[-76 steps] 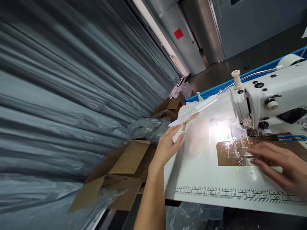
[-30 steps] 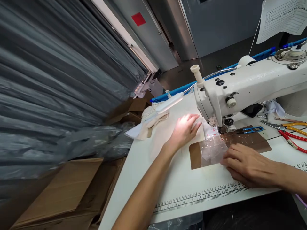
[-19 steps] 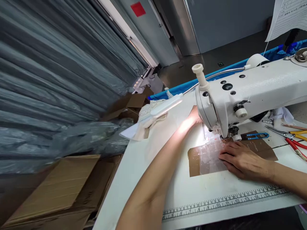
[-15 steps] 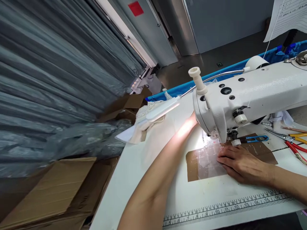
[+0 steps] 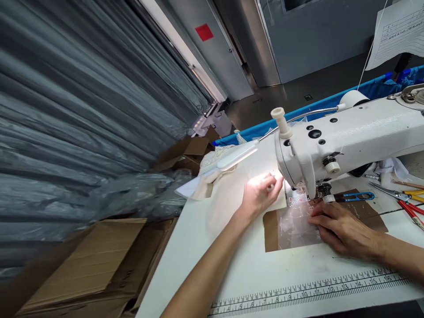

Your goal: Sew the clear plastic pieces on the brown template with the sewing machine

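Observation:
A white sewing machine (image 5: 364,128) reaches in from the right over the white table. Below its needle area lies a brown sheet (image 5: 271,232) with a translucent film (image 5: 294,227) on it. My right hand (image 5: 344,227) rests on the film's right side, fingers together beside the presser area; whether it pinches anything is hidden. Left of the machine head, under the bright lamp (image 5: 238,155), my left hand (image 5: 263,192) is raised with thumb and fingers drawn together. Anything between its fingertips is too small to make out.
Blue thread snips (image 5: 356,196) lie right of the needle area, with scissors (image 5: 409,194) and red-handled pliers (image 5: 412,212) farther right. Pale cloth (image 5: 207,183) sits at the table's left edge. A ruler strip (image 5: 304,293) runs along the front. Cardboard boxes (image 5: 89,256) stand left.
My left hand has come out from behind the machine head and moved back toward me, left of the needle. My right hand stays on the film. The whole view has shifted slightly.

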Demonstrator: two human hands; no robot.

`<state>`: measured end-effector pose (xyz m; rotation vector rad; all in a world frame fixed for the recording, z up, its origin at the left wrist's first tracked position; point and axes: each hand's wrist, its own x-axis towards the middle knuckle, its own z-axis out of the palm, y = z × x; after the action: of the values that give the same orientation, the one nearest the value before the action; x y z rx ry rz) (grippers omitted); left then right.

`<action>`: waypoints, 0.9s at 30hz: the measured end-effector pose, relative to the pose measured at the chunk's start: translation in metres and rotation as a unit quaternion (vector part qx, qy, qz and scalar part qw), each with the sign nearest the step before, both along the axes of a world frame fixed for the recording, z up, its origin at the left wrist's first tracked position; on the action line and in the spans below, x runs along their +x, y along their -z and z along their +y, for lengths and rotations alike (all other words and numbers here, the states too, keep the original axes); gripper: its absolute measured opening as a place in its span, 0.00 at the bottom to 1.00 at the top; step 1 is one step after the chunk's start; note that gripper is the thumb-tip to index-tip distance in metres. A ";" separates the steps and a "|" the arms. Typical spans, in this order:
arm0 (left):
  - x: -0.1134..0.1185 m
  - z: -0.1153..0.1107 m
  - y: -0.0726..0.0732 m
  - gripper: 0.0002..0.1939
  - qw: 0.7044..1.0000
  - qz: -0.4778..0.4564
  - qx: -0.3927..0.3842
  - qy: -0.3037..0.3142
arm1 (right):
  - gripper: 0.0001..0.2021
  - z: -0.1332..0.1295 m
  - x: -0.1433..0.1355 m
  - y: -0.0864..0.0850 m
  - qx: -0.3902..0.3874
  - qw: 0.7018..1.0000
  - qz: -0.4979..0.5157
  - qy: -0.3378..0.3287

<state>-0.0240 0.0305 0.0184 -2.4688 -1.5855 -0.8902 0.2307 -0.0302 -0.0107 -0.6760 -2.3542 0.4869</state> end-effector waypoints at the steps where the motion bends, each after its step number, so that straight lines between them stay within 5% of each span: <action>1: 0.001 -0.010 0.001 0.22 1.000 0.009 -0.012 0.003 | 0.14 0.000 -0.001 0.001 -0.001 1.000 0.007 -0.004; 7: 0.011 -0.053 0.007 0.14 0.987 -0.020 -0.145 -0.060 | 0.14 0.002 -0.003 0.009 -0.052 0.995 0.078 0.036; 16: 0.015 -0.059 0.007 0.08 0.972 -0.141 -0.185 0.029 | 0.13 0.004 -0.002 -0.001 -0.117 0.984 0.106 0.079; 22: 0.025 -0.070 -0.007 0.11 0.856 -0.353 -0.361 0.109 | 0.13 0.006 0.000 0.000 -0.121 0.983 0.102 0.095; 27: 0.048 -0.095 -0.016 0.10 0.753 -0.311 -0.510 0.276 | 0.20 0.005 0.006 -0.012 -0.225 0.968 0.108 0.025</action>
<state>0.0238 -0.0650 0.0346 -3.8833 -1.8725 -1.2384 0.2370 -0.0254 0.0008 -0.8339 -2.0306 1.0366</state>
